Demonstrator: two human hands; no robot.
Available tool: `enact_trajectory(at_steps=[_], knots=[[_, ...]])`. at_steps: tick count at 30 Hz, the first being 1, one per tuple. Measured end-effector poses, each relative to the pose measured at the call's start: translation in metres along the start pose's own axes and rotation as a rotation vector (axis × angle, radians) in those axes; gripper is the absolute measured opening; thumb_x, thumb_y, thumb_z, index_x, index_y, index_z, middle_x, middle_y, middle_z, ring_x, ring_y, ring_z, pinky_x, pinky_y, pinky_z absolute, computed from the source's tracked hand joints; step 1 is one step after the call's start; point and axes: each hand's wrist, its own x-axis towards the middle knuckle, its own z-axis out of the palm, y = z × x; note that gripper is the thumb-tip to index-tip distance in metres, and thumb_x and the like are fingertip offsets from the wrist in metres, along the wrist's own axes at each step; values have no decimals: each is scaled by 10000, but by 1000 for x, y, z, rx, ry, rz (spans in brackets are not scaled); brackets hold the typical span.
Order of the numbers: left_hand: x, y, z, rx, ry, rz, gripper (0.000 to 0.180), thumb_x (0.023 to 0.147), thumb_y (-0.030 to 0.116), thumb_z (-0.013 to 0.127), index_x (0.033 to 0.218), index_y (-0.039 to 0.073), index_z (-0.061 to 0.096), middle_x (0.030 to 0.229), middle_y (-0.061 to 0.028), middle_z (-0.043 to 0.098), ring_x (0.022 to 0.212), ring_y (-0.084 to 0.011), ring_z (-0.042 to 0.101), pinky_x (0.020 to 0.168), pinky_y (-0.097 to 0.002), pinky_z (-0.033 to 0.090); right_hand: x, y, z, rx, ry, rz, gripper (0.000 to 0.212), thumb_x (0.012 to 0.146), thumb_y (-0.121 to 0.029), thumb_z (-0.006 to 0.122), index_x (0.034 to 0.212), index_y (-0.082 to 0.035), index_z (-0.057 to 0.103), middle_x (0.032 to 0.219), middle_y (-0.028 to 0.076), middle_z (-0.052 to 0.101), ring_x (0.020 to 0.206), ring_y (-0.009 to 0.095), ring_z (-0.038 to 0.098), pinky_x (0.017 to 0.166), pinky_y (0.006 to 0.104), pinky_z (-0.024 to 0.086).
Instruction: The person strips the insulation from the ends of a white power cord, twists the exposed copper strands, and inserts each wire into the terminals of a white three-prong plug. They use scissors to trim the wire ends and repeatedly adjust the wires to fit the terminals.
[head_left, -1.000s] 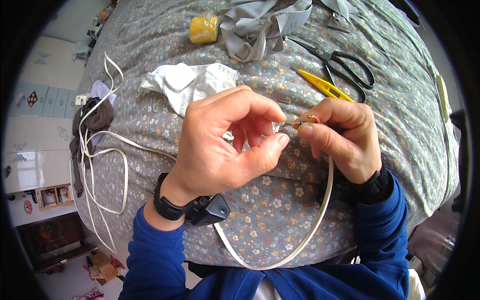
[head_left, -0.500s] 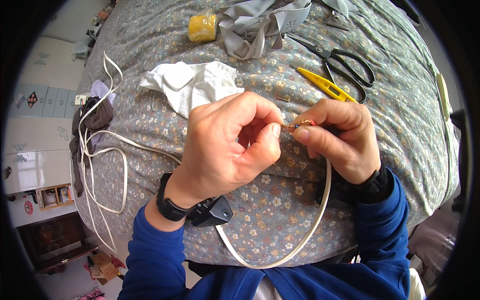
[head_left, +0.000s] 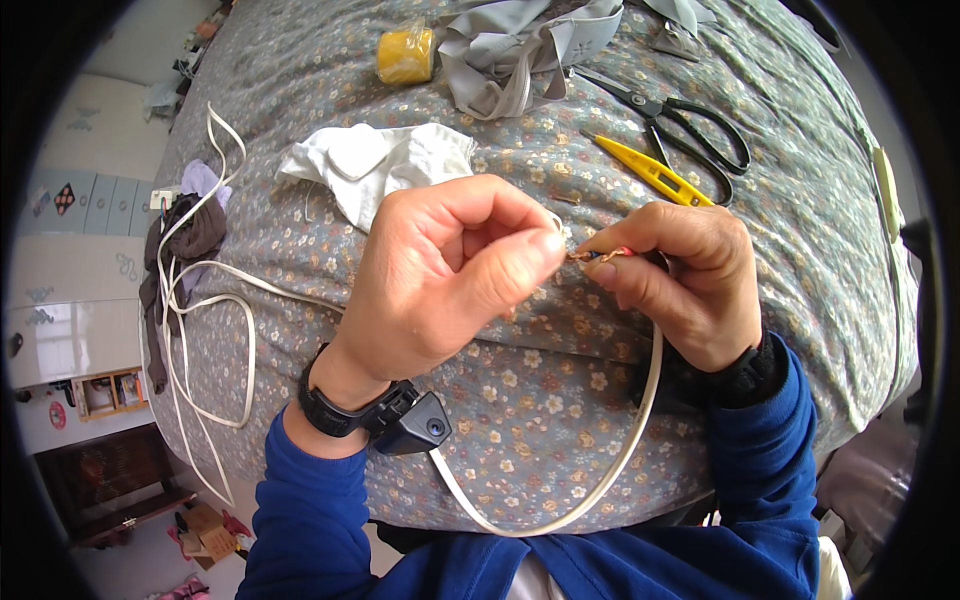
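Note:
Between thumb and forefinger, my right hand [head_left: 690, 280] pinches the stripped end of a white cable [head_left: 648, 390]. Bare copper strands [head_left: 585, 256] stick out there, with bits of red and blue insulation beside them. My left hand [head_left: 450, 270] is closed in a pinch at the tip of the copper, thumb against forefinger. From my right hand the cable hangs in a wide loop towards me and passes under my left wrist. A yellow pen-shaped tester [head_left: 655, 172] and black-handled scissors [head_left: 690, 125] lie beyond my right hand. A white cloth [head_left: 385, 165] lies beyond my left.
A floral-covered bed [head_left: 560, 440] is the work surface. Grey fabric straps [head_left: 530, 45] and a yellow tape roll [head_left: 405, 56] lie at the far side. More white cable [head_left: 250, 350] coils at the left, next to a dark cloth [head_left: 195, 235].
My left hand has rolled a little, its thumb now turned over the fingertip at the copper end. My right hand has hardly moved and keeps its pinch.

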Motion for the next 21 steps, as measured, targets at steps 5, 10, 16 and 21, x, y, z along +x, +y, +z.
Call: enact_trajectory(at_steps=[5, 10, 16, 21], knots=[[-1, 0, 0, 41, -35, -85, 191, 927, 163, 576, 881, -15, 626, 657, -20, 570, 505, -49, 479, 478, -191, 387, 4, 4, 2, -106, -7, -154, 98, 806, -41, 746, 891, -6, 711, 632, 48, 600, 550, 137, 570, 533, 267, 434], [3, -4, -3, -423, -114, -375, 185, 935, 157, 549, 846, 3, 602, 609, 25, 486, 427, -35, 391, 404, -189, 314, 6, 1, -4, -479, 30, -527, 181, 723, -36, 764, 894, -16, 710, 621, 65, 586, 522, 215, 568, 502, 321, 427], [4, -4, -3, -212, 68, 26, 163, 940, 150, 616, 899, -7, 631, 682, -1, 558, 533, -47, 485, 477, -192, 386, 2, -5, 4, -239, 135, -110, 76, 808, -40, 749, 847, -3, 695, 612, 71, 602, 535, 151, 592, 511, 266, 446], [4, -1, -10, 549, 112, 703, 203, 754, 43, 760, 945, 31, 693, 800, -51, 621, 671, -135, 578, 588, -249, 460, 1, -2, 8, -58, 59, 90, 68, 835, -56, 732, 829, -3, 690, 589, 52, 570, 525, 84, 500, 497, 270, 412]])
